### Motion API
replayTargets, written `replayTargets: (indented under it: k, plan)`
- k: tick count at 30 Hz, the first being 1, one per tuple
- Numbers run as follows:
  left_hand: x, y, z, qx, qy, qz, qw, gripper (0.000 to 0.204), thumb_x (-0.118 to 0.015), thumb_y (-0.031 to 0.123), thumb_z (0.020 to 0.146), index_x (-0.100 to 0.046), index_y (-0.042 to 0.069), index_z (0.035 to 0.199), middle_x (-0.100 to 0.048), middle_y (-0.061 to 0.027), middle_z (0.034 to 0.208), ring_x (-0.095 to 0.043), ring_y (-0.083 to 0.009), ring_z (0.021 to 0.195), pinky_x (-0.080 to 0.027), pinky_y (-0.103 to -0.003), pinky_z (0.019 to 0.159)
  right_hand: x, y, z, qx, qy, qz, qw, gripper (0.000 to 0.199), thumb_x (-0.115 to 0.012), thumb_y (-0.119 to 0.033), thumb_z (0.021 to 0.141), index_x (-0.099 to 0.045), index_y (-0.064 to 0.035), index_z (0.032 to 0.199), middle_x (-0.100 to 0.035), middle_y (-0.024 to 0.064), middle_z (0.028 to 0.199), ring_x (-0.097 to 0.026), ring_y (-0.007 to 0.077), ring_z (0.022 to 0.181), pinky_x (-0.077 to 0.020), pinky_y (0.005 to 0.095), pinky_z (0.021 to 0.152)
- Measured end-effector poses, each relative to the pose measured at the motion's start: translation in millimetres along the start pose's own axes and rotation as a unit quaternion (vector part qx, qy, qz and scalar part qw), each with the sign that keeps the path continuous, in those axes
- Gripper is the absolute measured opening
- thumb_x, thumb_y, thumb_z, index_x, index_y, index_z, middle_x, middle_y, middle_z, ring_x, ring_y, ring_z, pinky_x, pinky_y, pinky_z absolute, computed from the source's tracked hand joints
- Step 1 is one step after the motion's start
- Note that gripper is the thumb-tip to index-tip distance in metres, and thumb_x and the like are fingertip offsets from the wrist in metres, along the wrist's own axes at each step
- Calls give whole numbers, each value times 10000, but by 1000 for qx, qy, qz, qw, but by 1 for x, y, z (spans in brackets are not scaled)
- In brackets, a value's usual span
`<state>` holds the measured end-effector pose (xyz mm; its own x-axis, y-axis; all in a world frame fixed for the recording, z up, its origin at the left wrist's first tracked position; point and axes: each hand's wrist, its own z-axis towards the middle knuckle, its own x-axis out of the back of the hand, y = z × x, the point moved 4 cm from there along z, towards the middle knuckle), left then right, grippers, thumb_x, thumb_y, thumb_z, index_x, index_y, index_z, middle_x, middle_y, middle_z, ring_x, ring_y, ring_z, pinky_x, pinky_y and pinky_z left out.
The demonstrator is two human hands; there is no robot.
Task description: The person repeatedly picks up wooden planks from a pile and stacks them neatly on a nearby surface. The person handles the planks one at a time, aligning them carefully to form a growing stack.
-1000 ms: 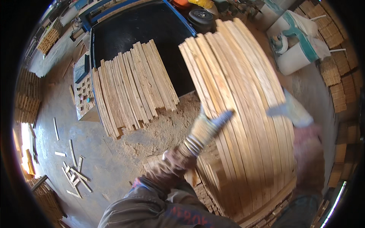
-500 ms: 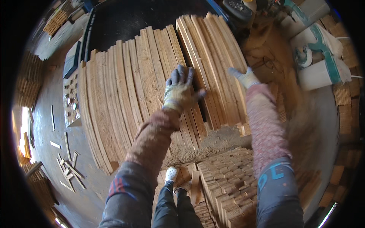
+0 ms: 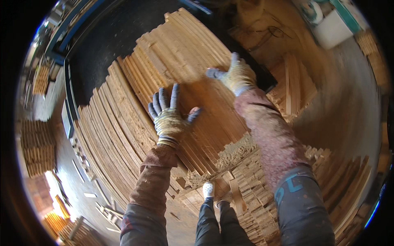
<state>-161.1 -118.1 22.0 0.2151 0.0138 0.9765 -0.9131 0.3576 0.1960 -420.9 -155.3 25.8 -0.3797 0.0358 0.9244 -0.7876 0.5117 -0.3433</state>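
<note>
Far left: small slat pile (image 3: 37, 146) on the floor, well apart from the work. Lower left: loose offcuts (image 3: 107, 210) on the floor. Centre: leaning stack of wooden slats (image 3: 135, 123), fanned, filling the middle of the view. Left hand (image 3: 169, 119), gloved, fingers spread, palm flat against the slats. Right hand (image 3: 236, 76), gloved, fingers spread, pressed on the stack's upper right edge. Below: sawdust (image 3: 234, 153) and stacked short boards (image 3: 262, 205). Upper right: white container (image 3: 338, 28).

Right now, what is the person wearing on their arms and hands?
Both hands wear knit work gloves, yellowish-tan with grey-blue fingers: left hand, right hand. Dusty reddish-brown sleeves cover both forearms; the upper sleeves are grey, and the right one bears a blue marking.
</note>
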Motion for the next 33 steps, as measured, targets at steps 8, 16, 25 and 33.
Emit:
replayTargets:
  k: [8, 16, 25, 33]
  plan:
    - [9, -15, -33, 29, -143, 72, 987, 1034, -622, 733, 892, -187, 232, 1685, -167, -192, 1734, -116, -414, 1601, -39, -682, 1234, -8, 8, -30, 21, -29, 2, 999, 1305, -727, -918, 627, -363, -30, 1512, -596, 215, 1382, -612, 327, 1276, -534, 475, 1017]
    - [22, -34, -43, 7, -20, 70, 997, 906, -771, 487, 868, -356, 195, 1618, -325, -174, 1653, -271, -407, 1531, -201, -649, 1204, 23, -12, -41, 5, -124, 23, 992, 1429, -718, -882, 679, -96, -62, 1671, -452, 300, 1543, -480, 434, 1413, -338, 621, 1135]
    - [-3, -36, -46, 32, -8, 83, 996, 789, -554, 653, 983, -335, 266, 1635, -290, -77, 1695, -203, -335, 1572, -145, -733, 1165, 378, 63, -166, 23, -7, -101, 995, 853, -656, -656, 880, -527, -60, 1476, -649, 201, 1384, -652, 365, 1239, -531, 548, 1014]
    - [24, -12, -48, 89, -132, 68, 985, 901, -442, 825, 938, -223, 350, 1672, -170, -163, 1740, -143, -346, 1603, -196, -670, 1199, 356, 296, -551, -349, 72, -40, 933, 1177, -745, -702, 806, -238, -23, 1623, -418, 383, 1531, -475, 490, 1402, -409, 522, 1166]
